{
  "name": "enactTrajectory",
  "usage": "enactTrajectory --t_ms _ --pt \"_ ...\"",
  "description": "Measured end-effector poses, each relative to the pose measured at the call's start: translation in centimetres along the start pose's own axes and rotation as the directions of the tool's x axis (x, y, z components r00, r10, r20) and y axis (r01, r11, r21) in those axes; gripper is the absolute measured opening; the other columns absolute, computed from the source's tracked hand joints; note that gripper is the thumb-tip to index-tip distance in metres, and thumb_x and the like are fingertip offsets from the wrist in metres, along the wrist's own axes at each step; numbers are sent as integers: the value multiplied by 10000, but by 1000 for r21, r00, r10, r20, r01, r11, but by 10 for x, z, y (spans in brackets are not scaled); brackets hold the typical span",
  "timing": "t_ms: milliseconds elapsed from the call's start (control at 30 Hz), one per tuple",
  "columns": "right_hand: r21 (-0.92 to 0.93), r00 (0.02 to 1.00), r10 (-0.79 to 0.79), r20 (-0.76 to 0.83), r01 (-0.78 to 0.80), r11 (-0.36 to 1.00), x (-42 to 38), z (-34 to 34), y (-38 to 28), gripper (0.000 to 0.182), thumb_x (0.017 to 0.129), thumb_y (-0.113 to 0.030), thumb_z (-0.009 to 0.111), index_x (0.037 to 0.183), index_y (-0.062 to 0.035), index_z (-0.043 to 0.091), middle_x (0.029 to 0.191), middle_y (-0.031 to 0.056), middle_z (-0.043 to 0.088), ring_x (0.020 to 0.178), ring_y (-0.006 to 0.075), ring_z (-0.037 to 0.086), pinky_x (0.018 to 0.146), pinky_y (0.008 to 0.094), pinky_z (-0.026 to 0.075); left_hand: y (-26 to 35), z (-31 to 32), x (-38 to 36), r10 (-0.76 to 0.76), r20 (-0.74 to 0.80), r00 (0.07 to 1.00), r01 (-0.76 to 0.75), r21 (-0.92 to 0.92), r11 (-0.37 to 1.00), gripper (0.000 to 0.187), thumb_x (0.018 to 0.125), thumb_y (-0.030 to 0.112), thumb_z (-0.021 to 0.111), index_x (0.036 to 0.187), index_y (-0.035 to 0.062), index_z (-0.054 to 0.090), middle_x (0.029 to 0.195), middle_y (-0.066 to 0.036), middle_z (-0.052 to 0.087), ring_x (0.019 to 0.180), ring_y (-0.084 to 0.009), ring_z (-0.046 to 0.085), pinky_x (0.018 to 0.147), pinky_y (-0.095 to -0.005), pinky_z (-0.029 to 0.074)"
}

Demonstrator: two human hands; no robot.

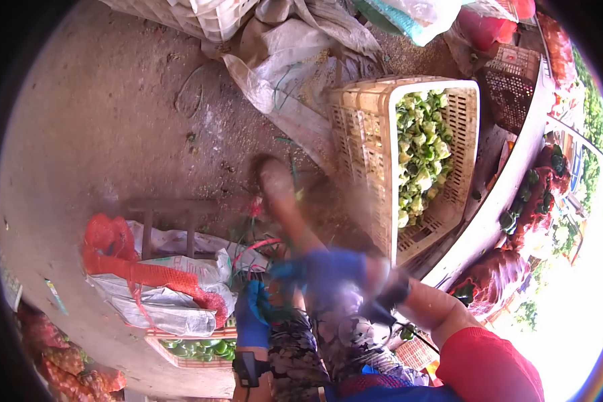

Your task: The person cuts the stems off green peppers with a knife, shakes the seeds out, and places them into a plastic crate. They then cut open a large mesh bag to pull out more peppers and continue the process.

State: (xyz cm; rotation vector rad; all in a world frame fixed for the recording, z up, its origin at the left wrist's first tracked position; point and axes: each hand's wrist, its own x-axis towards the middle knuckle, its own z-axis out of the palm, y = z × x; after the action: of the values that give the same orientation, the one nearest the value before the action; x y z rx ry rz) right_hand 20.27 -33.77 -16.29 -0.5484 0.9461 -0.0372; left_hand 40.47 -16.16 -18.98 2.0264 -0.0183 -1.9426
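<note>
Both of my hands wear blue gloves and are close together above my lap. My left hand is upright, its fingers curled. What is in them is lost among dark green shapes. My right hand reaches across from the right and is smeared by motion, so its fingers cannot be made out. Near the hands are thin red strands, perhaps string. Just left of my left hand lie whitish sacks with red mesh netting on top. Below them a crate holds green peppers.
A large cream plastic crate with pale green vegetable pieces stands at right. A crumpled sack lies on the dirty floor. Along the right are a dark crate and a red mesh bag. More filled bags lie lower left.
</note>
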Motion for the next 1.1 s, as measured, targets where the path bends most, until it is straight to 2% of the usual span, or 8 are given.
enactTrajectory --t_ms 100,267,500,667,733,833,933,1100 --pt "-726 824 -257 -505 -244 643 72 -74 47 243 862 -230 608 1058 -95 661 978 239 674 802 456 659 699 478 556 3 -20 4 -145 25 989 143 72 987 315 997 425 541 1031 148 687 768 13 587 637 -142 540 578 -289 449" --pt "-621 440 -439 -783 -563 544 181 -125 123 276 859 -234 607 1086 -81 645 1193 278 618 938 424 670 800 515 537 15 -14 6 -274 -63 960 280 100 955 269 990 441 563 1014 206 691 701 68 546 573 -83 497 488 -246 396" --pt "-54 626 -89 -775 76 996 151 -151 114 279 933 -230 584 1150 -56 563 1069 184 673 815 303 687 723 431 560 33 -7 -9 -245 -14 969 245 -27 969 287 982 435 588 1047 177 694 711 75 564 572 -65 492 488 -235 393" --pt "362 776 -336 -533 569 739 4 -77 4 107 989 -138 536 1065 -87 591 930 60 653 709 135 631 650 279 535 55 15 -28 -120 93 988 120 5 993 325 976 445 599 1124 170 686 754 65 603 581 -59 501 502 -223 405" --pt "346 832 -391 -392 528 775 -27 -29 3 92 977 -96 569 1057 -70 605 936 51 661 720 126 627 663 264 533 2 8 -11 398 227 889 -451 281 847 403 982 488 566 1185 156 671 844 28 665 626 -103 569 556 -255 476" --pt "126 924 -260 -281 305 944 -61 33 7 41 951 -42 603 970 -53 637 861 15 670 758 105 640 687 272 535 -5 40 -23 199 38 979 -191 -152 970 499 983 544 523 1220 127 660 906 -12 693 687 -159 629 646 -310 543" --pt "-270 976 -162 -144 118 956 -76 56 8 84 956 -89 600 1001 -49 658 853 44 686 765 134 674 686 311 553 -57 23 23 -203 522 828 509 -550 662 564 981 583 485 1225 101 647 975 -43 709 754 -202 664 734 -340 570" --pt "130 985 -130 -116 144 981 -68 -1 34 192 959 -152 597 1117 -52 643 958 102 681 830 207 682 735 345 550 35 28 -44 -136 29 990 138 -130 982 383 978 446 574 1023 91 710 854 -25 720 653 -191 648 603 -345 527"
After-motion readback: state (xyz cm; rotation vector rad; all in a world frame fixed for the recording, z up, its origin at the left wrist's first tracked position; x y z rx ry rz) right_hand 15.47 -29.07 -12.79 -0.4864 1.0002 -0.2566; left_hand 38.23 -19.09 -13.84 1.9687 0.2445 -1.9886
